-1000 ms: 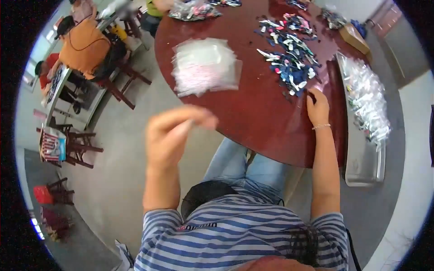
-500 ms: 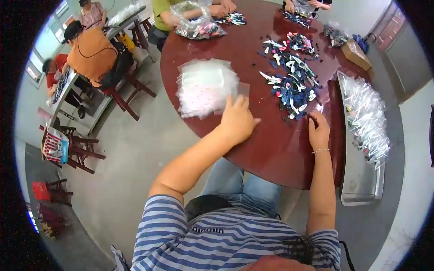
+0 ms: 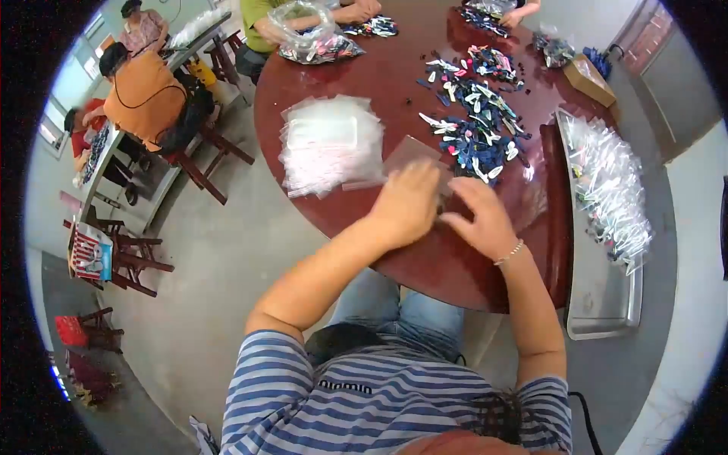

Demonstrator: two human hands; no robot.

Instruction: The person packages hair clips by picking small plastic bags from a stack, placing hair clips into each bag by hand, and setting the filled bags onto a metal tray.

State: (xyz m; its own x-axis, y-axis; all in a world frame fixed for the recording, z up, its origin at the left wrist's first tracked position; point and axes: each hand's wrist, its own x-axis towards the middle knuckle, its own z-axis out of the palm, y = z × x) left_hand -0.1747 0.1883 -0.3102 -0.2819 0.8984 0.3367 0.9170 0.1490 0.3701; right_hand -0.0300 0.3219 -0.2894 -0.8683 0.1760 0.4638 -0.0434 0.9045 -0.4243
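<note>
My left hand (image 3: pixel 409 203) lies over a single clear plastic bag (image 3: pixel 409 150), its fingers bent onto it and slightly blurred. Close by on the right is my right hand (image 3: pixel 489 221), thumb and fingers parted, the tips at the bag's edge beside my left hand. Much of the bag's lower part is hidden by my left hand. A fanned stack of clear plastic bags (image 3: pixel 330 144) sits to the left on the round table. Beyond my hands spreads a pile of hair clips (image 3: pixel 481 121), mostly navy and white with a few pink ones.
On the right, a metal tray (image 3: pixel 603 322) holds many filled clear bags (image 3: pixel 610 189). A cardboard box (image 3: pixel 590 82) stands behind it. Across the dark red table (image 3: pixel 455 265), other people's hands (image 3: pixel 356 11) work at clip piles beside a big plastic bag (image 3: pixel 315 38).
My left hand has drawn one bag from the stack rightward. My right hand has moved left from the table's right side to meet it.
</note>
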